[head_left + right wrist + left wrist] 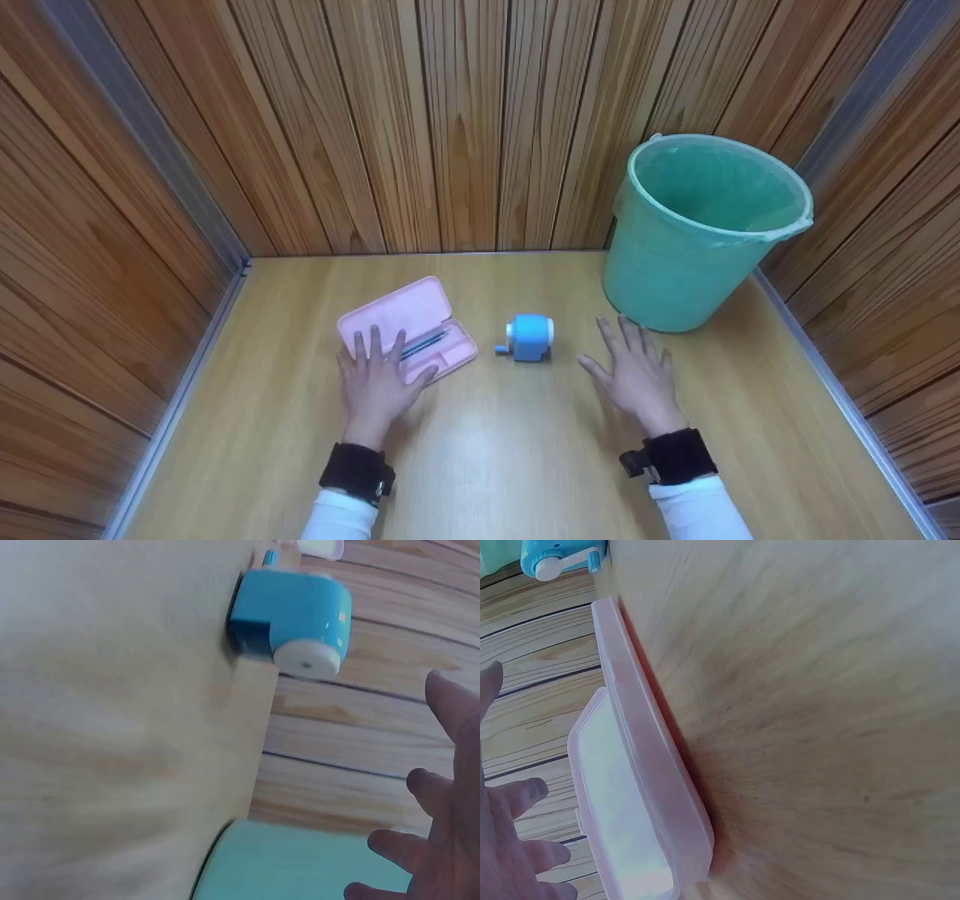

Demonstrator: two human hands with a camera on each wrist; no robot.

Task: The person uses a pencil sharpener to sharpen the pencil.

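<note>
A pink pencil case (pixel 401 311) lies with its lid folded back on the table, and dark pencils (pixel 424 345) rest in its tray. My left hand (pixel 377 386) is spread over the near left part of the case, hiding some of it; in the left wrist view its fingers stay apart from the case (pixel 656 765). Right of the case stands a blue pencil sharpener (pixel 531 337) with a crank on its left side. My right hand (pixel 637 375), fingers spread and holding nothing, hovers to the right of the sharpener (pixel 292 615).
A green waste bin (pixel 667 277) with a liner stands at the back right, just beyond my right fingertips. Wood-panelled walls (pixel 465 127) close off the back and both sides of the table (pixel 480 450). Both wrists wear black bands.
</note>
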